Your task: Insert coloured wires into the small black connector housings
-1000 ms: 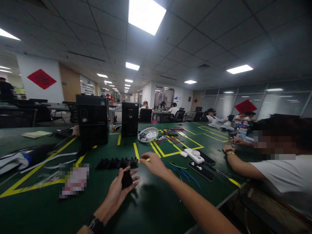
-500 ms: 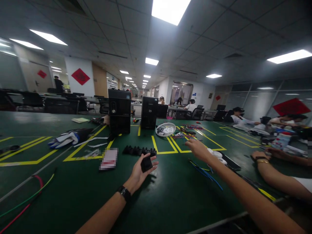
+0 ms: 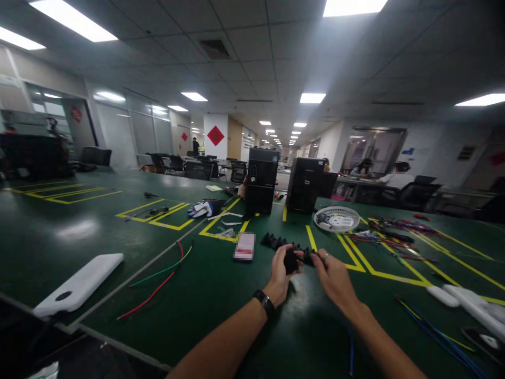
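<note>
My left hand holds a small black block over the green table, a black watch on its wrist. My right hand is beside it, fingers curled toward the block and a ring on one finger; whether it pinches anything is hidden. Just beyond both hands lies a row of black plastic parts.
Two black computer towers stand behind a white round basket. Loose wires lie left and right. A white flat device sits near the left edge, a glove farther back. People sit at distant desks.
The view has swung left. My right hand has drawn back from its reach to the right and come in beside the left hand, which keeps the black block.
</note>
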A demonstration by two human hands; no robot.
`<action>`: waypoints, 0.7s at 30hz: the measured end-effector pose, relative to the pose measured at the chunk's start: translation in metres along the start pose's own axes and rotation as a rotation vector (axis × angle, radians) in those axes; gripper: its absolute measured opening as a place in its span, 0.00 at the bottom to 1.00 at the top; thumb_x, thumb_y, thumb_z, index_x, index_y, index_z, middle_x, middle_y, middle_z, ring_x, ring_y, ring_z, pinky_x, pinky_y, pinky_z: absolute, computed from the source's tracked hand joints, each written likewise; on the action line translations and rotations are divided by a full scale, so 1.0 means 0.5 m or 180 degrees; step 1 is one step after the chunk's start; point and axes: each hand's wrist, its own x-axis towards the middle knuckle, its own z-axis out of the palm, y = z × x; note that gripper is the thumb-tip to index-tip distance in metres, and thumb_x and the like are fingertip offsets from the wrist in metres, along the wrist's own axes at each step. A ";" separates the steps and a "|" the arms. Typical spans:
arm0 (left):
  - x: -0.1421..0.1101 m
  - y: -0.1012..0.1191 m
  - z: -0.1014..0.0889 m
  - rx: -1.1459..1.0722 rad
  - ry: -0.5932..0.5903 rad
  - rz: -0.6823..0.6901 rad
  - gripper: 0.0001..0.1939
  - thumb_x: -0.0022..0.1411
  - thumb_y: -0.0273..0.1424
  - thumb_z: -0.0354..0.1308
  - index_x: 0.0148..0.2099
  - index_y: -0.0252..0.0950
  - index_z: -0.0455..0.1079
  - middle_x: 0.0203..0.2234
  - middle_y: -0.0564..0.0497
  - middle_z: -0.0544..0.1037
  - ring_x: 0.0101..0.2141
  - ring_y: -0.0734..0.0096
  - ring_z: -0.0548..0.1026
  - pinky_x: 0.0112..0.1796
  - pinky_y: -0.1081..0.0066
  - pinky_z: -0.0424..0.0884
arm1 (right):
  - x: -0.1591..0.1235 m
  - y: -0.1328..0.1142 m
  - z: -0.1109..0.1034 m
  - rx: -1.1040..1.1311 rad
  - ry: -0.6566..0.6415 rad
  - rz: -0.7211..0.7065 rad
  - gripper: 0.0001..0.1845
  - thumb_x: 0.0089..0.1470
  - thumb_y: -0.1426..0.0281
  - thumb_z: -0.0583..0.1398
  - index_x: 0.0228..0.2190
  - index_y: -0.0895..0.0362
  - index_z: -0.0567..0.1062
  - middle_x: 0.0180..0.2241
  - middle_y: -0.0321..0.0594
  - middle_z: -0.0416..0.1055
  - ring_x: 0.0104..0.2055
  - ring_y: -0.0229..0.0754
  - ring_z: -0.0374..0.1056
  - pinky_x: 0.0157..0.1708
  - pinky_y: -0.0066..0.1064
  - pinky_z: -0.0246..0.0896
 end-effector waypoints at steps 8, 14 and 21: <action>0.007 0.018 -0.003 0.0512 -0.0257 0.0306 0.20 0.59 0.42 0.51 0.47 0.34 0.67 0.39 0.43 0.78 0.36 0.65 0.76 0.35 0.69 0.69 | -0.041 -0.065 0.041 0.2000 -0.0817 0.1016 0.26 0.60 0.50 0.45 0.20 0.55 0.59 0.16 0.30 0.54 0.18 0.33 0.50 0.17 0.25 0.44; -0.006 0.021 0.009 0.0492 -0.0581 0.0448 0.19 0.62 0.40 0.48 0.47 0.33 0.68 0.41 0.42 0.77 0.37 0.65 0.75 0.40 0.67 0.68 | -0.053 -0.062 0.058 0.2809 -0.1114 0.1651 0.27 0.55 0.46 0.49 0.19 0.54 0.57 0.13 0.26 0.48 0.13 0.30 0.43 0.14 0.24 0.37; -0.010 0.032 0.012 0.0426 -0.0474 0.0291 0.19 0.61 0.40 0.49 0.48 0.33 0.67 0.41 0.42 0.77 0.35 0.66 0.75 0.38 0.67 0.70 | -0.051 -0.049 0.027 0.0800 -0.0527 0.0421 0.21 0.60 0.59 0.51 0.19 0.57 0.62 0.18 0.31 0.57 0.21 0.34 0.53 0.23 0.27 0.43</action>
